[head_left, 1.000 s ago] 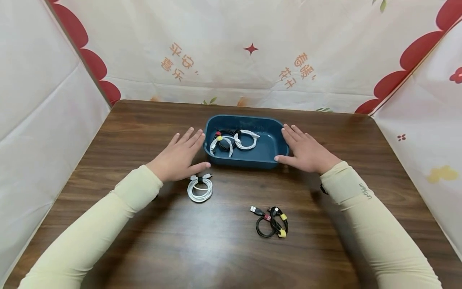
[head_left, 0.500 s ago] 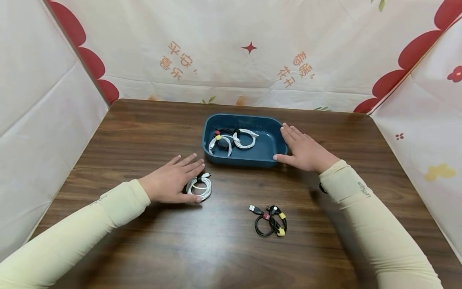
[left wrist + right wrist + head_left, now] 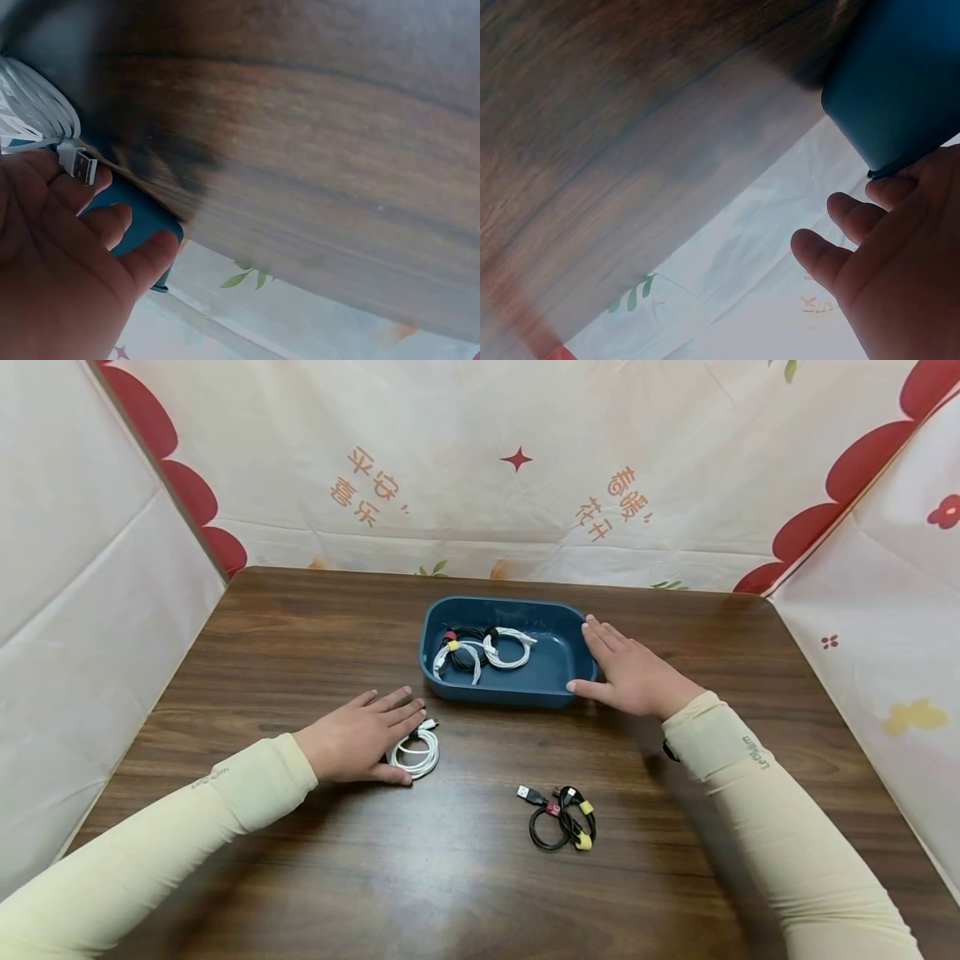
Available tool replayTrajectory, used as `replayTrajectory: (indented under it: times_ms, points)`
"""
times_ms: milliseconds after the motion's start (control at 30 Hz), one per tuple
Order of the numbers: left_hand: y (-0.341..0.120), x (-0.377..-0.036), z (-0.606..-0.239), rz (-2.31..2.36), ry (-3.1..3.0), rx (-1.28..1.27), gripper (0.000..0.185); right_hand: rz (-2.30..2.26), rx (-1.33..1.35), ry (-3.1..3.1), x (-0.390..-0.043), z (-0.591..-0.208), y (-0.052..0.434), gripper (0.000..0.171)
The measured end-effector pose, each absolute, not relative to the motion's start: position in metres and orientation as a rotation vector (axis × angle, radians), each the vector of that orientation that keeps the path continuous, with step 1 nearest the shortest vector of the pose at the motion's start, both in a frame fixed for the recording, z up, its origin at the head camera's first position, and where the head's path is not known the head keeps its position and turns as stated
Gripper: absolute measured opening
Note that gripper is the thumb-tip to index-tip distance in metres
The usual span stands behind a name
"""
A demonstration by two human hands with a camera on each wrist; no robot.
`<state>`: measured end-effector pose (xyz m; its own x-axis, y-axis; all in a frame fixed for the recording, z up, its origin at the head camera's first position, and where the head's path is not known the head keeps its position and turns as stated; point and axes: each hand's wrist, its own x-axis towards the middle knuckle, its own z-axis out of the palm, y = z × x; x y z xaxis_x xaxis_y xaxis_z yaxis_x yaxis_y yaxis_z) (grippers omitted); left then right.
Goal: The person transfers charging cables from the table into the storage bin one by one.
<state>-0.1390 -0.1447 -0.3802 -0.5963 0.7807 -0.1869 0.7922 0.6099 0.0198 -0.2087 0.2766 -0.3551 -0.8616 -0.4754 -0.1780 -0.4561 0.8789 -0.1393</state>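
My left hand [image 3: 371, 735] lies on the wooden table [image 3: 300, 627] with its fingers stretched over the left part of a coiled white cable [image 3: 418, 753]. The thumb lies on the near side of the coil. In the left wrist view the cable's coil [image 3: 34, 105] and its USB plug [image 3: 79, 163] lie against the fingers [image 3: 112, 225]. My right hand [image 3: 628, 670] rests flat against the right wall of a blue tray [image 3: 502, 696], fingers straight. The right wrist view shows that hand [image 3: 885, 262] beside the tray's wall [image 3: 900, 82]. Inside the tray lie white and black coiled cables [image 3: 510, 649].
A bundle of black cables [image 3: 562, 820] with yellow and red ties lies on the table nearer to me, right of centre. Patterned white sheets [image 3: 517, 485] wall the table on the left, back and right.
My left hand has left the tray's left side and come back toward me onto the white coiled cable. The right hand stays at the tray's right wall.
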Motion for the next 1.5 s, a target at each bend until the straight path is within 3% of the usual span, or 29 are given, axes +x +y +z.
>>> replayTrajectory:
  times_ms: [700,1500]
  points:
    - [-0.143,-0.141,-0.384,0.060,2.637,1.422,0.088,-0.143,-0.717,2.846,-0.208,-0.356,0.277,0.102]
    - [-0.108,-0.130,-0.386,0.090,2.485,1.938,0.081,-0.137,-0.722,2.852,-0.208,-0.357,0.277,0.103]
